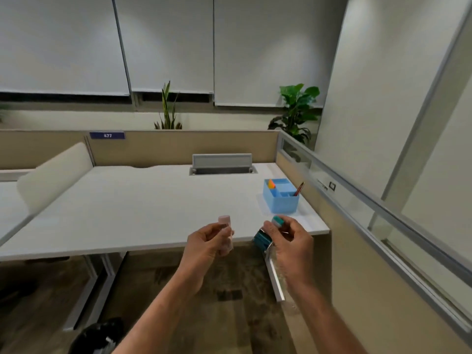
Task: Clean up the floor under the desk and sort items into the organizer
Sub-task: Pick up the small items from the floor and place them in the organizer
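The fingers [222, 230] of the left hand [204, 242] are curled round a pale pink tube [226, 226]. They hold it upright, its flat cap standing clear above the knuckles, over the near edge of the white tabletop [153, 205].

Just to its right, apart from it, the right hand [291, 245] has its fingertips [284, 224] closed in a pinch on a small teal-and-white piece [277, 221]. A teal block [261, 238] is tucked lower against the same hand's thumb side. Both are too blurred to say what they are.

Just beyond the right hand, not touching it, the light blue organizer [281, 203] stands on the tabletop near its front right corner. A dark red pen [298, 189] leans out of its right compartment, and an orange and yellow thing [271, 184] stands in its back left one.

Below the hands and under the tabletop lies the patterned brown floor [229, 315]. A black object [98, 335], blurred, sits on it at the lower left.
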The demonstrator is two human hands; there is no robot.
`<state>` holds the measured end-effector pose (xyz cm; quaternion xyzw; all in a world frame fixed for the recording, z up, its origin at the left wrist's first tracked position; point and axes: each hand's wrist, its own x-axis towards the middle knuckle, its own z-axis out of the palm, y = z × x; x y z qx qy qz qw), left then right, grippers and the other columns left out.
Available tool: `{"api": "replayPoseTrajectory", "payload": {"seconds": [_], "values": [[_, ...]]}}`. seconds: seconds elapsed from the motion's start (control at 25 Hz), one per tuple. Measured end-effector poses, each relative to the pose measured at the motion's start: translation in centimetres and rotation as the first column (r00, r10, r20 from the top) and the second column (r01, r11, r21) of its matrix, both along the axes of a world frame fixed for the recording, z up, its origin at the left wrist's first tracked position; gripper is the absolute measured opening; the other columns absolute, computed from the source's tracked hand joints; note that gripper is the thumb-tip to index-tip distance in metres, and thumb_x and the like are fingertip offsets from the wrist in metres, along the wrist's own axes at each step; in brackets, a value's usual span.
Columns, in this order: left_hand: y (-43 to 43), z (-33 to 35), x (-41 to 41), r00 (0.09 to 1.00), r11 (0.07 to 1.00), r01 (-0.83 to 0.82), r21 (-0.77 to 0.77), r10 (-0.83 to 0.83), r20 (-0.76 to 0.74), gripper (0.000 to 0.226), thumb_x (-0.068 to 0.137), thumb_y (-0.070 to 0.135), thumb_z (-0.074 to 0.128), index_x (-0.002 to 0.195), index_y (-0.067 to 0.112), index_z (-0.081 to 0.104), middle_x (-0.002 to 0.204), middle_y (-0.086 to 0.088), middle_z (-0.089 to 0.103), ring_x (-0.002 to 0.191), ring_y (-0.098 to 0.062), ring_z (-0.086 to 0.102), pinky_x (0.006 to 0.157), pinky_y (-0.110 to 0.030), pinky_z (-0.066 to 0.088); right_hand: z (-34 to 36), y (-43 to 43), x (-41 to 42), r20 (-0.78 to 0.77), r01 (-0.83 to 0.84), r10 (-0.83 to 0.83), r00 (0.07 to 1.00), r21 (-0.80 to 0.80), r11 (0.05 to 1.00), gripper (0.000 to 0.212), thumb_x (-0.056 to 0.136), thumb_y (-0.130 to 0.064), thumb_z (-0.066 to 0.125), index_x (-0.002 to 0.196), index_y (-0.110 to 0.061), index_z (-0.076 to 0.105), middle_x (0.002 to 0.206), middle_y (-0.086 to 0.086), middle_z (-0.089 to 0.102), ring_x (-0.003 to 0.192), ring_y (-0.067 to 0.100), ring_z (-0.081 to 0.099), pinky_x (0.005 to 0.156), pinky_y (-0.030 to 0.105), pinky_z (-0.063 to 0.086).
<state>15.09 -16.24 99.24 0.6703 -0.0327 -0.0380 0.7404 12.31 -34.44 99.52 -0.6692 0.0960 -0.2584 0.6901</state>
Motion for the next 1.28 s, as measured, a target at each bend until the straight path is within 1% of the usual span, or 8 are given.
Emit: {"api": "replayPoseTrajectory", "payload": {"seconds": [0.12, 0.28, 0.44, 0.52, 0.68, 0.84, 1.0, 1.28], "values": [[-0.9, 0.9, 3.4, 1.0, 0.999, 0.005, 0.038, -0.005, -0.001, 0.028, 0.089, 0.031, 0.068, 0.113, 0.019, 0.073, 0.111, 0.003, 0.075, 0.106, -0.019, 0.067, 0.088, -0.036, 0.059, 1.0, -1.0, 3.0, 0.011, 0.02, -0.021, 1.0, 0.001, 1.0, 0.04, 0.082, -0.03, 0.074, 0.12, -0.019, 0.064, 0.115, 0.0, 0.066, 0.108, 0.018, 0.065, 0.082, 0.038, 0.062], [-2.0, 1.4, 7.4, 1.0, 0.997, 0.015, 0.081, -0.017, 0.021, 0.031, 0.091, 0.03, 0.065, 0.12, 0.019, 0.071, 0.114, 0.005, 0.073, 0.107, -0.02, 0.065, 0.074, -0.027, 0.052, 1.3, -2.9, 7.0, 0.024, 0.079, -0.078, 0.997, -0.073, 0.994, 0.046, 0.084, -0.032, 0.072, 0.125, -0.017, 0.061, 0.115, 0.002, 0.066, 0.109, 0.017, 0.064, 0.085, 0.039, 0.061], [-4.2, 1.7, 11.6, 1.0, 0.993, 0.001, 0.114, -0.004, 0.021, 0.031, 0.092, 0.026, 0.065, 0.122, 0.017, 0.07, 0.109, 0.006, 0.073, 0.104, -0.019, 0.065, 0.071, -0.025, 0.049, 1.1, -6.1, 11.5, 0.044, 0.106, -0.103, 0.994, -0.082, 0.991, 0.042, 0.086, -0.029, 0.07, 0.125, -0.014, 0.062, 0.113, 0.002, 0.065, 0.108, 0.016, 0.064, 0.073, 0.019, 0.06], [-5.8, 1.5, 13.8, 0.999, 0.991, -0.021, 0.132, 0.018, 0.027, 0.031, 0.092, 0.024, 0.066, 0.122, 0.017, 0.07, 0.107, 0.005, 0.074, 0.101, -0.017, 0.065, 0.07, -0.026, 0.049, 0.5, -8.1, 14.1, 0.043, 0.131, -0.128, 0.991, -0.076, 0.989, 0.041, 0.087, -0.029, 0.07, 0.124, -0.014, 0.062, 0.114, 0.004, 0.066, 0.107, 0.016, 0.065, 0.069, 0.016, 0.058], [-9.7, 0.0, 18.7, 0.998, 0.983, -0.062, 0.174, 0.057, 0.033, 0.032, 0.091, 0.023, 0.068, 0.122, 0.02, 0.07, 0.114, 0.003, 0.075, 0.105, -0.018, 0.066, 0.081, -0.031, 0.052, -1.4, -12.9, 20.6, 0.027, 0.169, -0.168, 0.985, -0.054, 0.984, 0.036, 0.088, -0.03, 0.069, 0.12, -0.014, 0.064, 0.115, 0.005, 0.068, 0.109, 0.017, 0.066, 0.075, 0.024, 0.061], [-14.2, -1.2, 24.1, 0.994, 0.974, -0.107, 0.201, 0.111, -0.01, 0.025, 0.09, 0.024, 0.069, 0.115, 0.028, 0.073, 0.107, 0.009, 0.077, 0.108, -0.017, 0.067, 0.094, -0.041, 0.052, -3.0, -17.5, 27.2, 0.005, 0.144, -0.144, 0.99, -0.068, 0.987, 0.029, 0.088, -0.03, 0.069, 0.113, -0.018, 0.065, 0.109, 0.004, 0.068, 0.107, 0.02, 0.066, 0.074, 0.034, 0.063], [-19.6, -2.1, 30.0, 0.985, 0.96, -0.156, 0.23, 0.168, -0.032, 0.029, 0.09, 0.026, 0.069, 0.118, 0.027, 0.071, 0.11, 0.008, 0.075, 0.109, -0.016, 0.065, 0.101, -0.046, 0.051, -5.0, -22.2, 35.2, -0.031, 0.129, -0.132, 0.991, -0.104, 0.986, 0.031, 0.089, -0.028, 0.069, 0.117, -0.017, 0.063, 0.111, 0.007, 0.068, 0.104, 0.019, 0.066, 0.062, 0.018, 0.06], [-23.8, -4.7, 36.4, 0.965, 0.927, -0.224, 0.301, 0.254, -0.063, 0.024, 0.089, 0.03, 0.069, 0.112, 0.037, 0.069, 0.104, 0.016, 0.072, 0.104, -0.007, 0.065, 0.099, -0.042, 0.053, -10.3, -24.8, 45.4, -0.172, 0.063, -0.114, 0.979, -0.276, 0.959, 0.025, 0.093, -0.01, 0.065, 0.118, -0.009, 0.065, 0.111, 0.008, 0.069, 0.1, 0.021, 0.069, 0.056, 0.006, 0.052]]}}
